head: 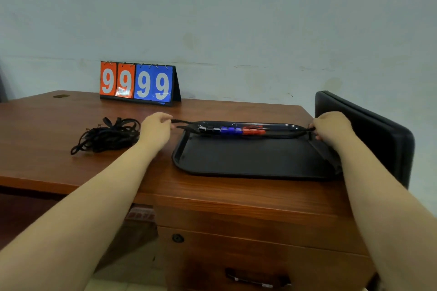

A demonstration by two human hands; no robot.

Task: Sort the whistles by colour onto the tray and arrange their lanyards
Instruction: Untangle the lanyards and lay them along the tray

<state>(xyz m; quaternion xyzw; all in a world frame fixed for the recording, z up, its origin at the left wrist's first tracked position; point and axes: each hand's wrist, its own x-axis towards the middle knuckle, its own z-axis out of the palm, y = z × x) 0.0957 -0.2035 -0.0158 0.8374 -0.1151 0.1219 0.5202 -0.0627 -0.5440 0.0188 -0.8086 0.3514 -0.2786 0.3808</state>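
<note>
A black tray (pixel 248 160) lies on the wooden desk. Along its far edge sits a row of whistles: black ones (pixel 209 129) on the left, blue ones (pixel 231 130) in the middle, red ones (pixel 254 130) on the right. A black lanyard (pixel 287 134) is stretched across the tray's far side. My left hand (pixel 156 129) pinches its left end beside the tray's far left corner. My right hand (pixel 332 126) pinches its right end at the far right corner. A tangled heap of black lanyards (pixel 108 136) lies on the desk left of my left hand.
A flip scoreboard (pixel 138 82) reading 9 9 9 9 stands at the back of the desk (pixel 71 168) against the wall. A black padded chair back (pixel 369 130) rises just right of the tray. Desk drawers are below the front edge.
</note>
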